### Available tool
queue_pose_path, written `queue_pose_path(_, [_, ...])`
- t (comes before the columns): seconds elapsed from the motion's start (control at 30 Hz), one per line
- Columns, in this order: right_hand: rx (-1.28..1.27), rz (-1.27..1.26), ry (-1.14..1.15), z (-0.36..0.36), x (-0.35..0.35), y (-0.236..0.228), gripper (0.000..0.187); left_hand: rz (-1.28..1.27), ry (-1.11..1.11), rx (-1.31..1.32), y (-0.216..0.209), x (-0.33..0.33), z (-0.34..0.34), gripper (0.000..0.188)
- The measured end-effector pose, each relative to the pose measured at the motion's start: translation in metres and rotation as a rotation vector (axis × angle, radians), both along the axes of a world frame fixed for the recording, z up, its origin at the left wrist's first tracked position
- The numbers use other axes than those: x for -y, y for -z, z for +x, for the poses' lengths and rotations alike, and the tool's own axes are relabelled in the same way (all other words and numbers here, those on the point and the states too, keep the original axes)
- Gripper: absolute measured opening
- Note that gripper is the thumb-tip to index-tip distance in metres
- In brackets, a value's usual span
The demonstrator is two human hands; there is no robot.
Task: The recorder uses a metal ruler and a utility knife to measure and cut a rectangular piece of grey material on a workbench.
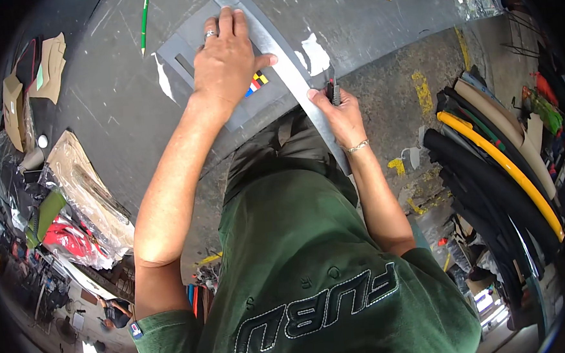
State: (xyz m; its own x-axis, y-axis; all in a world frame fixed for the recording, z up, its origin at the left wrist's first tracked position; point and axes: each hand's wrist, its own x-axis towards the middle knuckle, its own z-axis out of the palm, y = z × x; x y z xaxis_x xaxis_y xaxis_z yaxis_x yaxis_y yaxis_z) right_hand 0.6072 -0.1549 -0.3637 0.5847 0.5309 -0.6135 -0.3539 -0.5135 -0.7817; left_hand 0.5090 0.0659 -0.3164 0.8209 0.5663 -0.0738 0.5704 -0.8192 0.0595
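My left hand lies with fingers stretched out on a flat grey sheet, its thumb reaching onto a long metal straightedge. A narrow dark slot shows in the sheet, and a small multicoloured checked patch peeks out beside my wrist. The straightedge runs slantwise across the sheet and past the table's near edge towards my waist. On its right side, my right hand is closed round a utility knife, which points away from me. My right thumb touches the straightedge. Whether the blade touches anything, I cannot tell.
Torn white scraps lie right of the straightedge, another at the sheet's left. Green pencils rest on the dark table. Material rolls, one yellow, stand at right. Plastic-wrapped brown pieces lie left; a person is far behind.
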Motion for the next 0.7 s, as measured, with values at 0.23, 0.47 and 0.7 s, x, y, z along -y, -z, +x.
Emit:
queue_pose_path(0.23, [-0.026, -0.01, -0.009, 0.0023, 0.0015, -0.0016, 0.027, 0.016, 0.014, 0.009, 0.0003, 0.0004, 0.0001, 0.103])
queue_pose_path(0.47, [-0.037, -0.02, -0.005, 0.002, -0.0004, -0.005, 0.027, 0.033, 0.016, 0.02, 0.0035, -0.0001, -0.0007, 0.102])
queue_pose_path(0.7, [-0.023, 0.016, -0.006, 0.0019, 0.0011, -0.002, 0.027, 0.025, 0.013, 0.021, 0.0023, -0.0003, -0.0009, 0.102])
